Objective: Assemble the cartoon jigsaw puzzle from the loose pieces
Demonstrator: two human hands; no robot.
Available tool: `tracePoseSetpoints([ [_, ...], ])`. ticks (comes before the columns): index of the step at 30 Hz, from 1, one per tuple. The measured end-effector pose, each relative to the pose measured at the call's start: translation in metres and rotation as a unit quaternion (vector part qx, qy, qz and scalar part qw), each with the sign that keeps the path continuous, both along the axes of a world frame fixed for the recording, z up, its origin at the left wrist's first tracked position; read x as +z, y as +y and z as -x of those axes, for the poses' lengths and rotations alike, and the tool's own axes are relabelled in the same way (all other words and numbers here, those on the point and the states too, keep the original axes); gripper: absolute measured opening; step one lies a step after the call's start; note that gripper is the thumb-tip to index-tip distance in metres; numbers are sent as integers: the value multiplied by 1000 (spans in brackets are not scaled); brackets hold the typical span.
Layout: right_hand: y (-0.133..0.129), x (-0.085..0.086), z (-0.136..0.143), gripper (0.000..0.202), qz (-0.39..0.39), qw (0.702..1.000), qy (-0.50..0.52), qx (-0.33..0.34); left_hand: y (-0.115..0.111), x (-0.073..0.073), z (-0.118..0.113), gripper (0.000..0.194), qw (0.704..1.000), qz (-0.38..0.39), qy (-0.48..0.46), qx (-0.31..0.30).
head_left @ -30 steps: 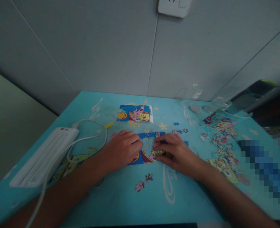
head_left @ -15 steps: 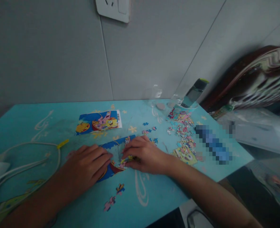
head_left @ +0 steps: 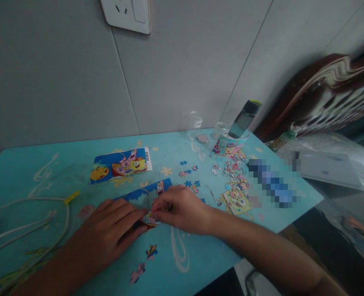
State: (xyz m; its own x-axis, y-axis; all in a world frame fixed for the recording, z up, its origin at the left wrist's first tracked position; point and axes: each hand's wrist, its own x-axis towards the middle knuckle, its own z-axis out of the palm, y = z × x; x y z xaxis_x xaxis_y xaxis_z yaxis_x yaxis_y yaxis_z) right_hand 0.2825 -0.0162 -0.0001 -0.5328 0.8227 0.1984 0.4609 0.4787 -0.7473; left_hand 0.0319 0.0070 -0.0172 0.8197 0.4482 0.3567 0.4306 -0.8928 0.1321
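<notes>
A partly joined jigsaw puzzle [head_left: 157, 187] with blue edges lies on the table, much of it hidden beneath my hands. My left hand [head_left: 115, 224] rests flat over its left part, fingers stretched out. At the puzzle's inner gap, my right hand [head_left: 182, 207] pinches a small puzzle piece [head_left: 149, 214] between thumb and forefinger; the fingers hide most of it. Behind the puzzle lies a cartoon picture card [head_left: 120, 164]. Loose puzzle pieces [head_left: 151, 251] sit in front of the puzzle, and several more pieces [head_left: 188, 173] lie beyond my right hand.
A heap of pieces [head_left: 235, 170] spreads across the right side of the turquoise table [head_left: 86, 257]. Clear cups [head_left: 195, 121] and a dark bottle [head_left: 245, 119] stand by the wall. White cables [head_left: 24, 200] loop at the left. A blurred-out blue object [head_left: 271, 183] lies near the right edge.
My right hand's fingers have drawn together into a pinch at the puzzle. My left hand stays on the puzzle. The whole view has shifted slightly.
</notes>
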Motion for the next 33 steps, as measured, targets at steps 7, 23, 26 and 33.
tracePoseSetpoints([
  [7,-6,3,8,16,76,995,47,-35,-7,8,-6,11,1000,-15,-17,-20],
  [23,-6,5,6,15,1,1000,13,8,-10,0,-6,16,996,75,-38,8],
  [26,-6,3,4,10,-15,1000,-14,-6,-11,2,-6,16,995,87,-41,19],
  [33,-9,-4,4,7,-39,998,-46,10,-14,7,-8,18,993,102,-53,23],
])
